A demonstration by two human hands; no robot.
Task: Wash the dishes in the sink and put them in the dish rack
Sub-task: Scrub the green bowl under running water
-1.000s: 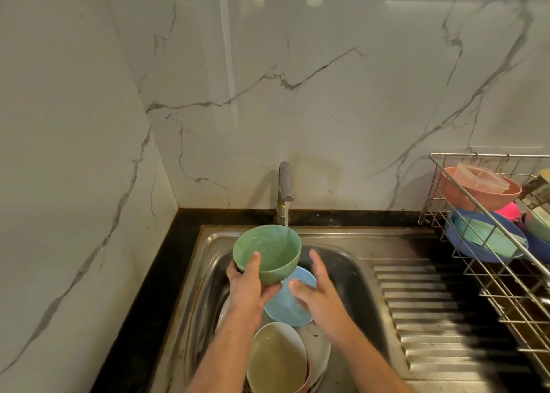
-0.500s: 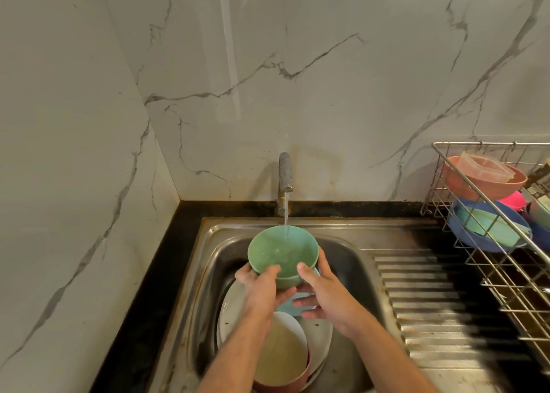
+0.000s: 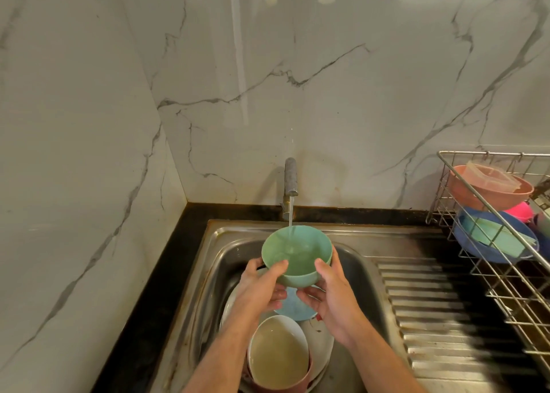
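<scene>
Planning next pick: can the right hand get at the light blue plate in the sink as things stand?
Probably not yet: right hand and left hand both grip the green plastic bowl, held right over the light blue plate.

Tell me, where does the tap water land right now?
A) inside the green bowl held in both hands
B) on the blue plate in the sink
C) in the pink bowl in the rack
A: the stream from the tap falls into the green bowl, which the left hand and right hand hold.

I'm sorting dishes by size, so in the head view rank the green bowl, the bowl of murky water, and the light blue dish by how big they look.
1. Bowl of murky water, though nearer the camera.
2. Green bowl.
3. Light blue dish, mostly hidden by the hands, so its rank is unsure.
</scene>
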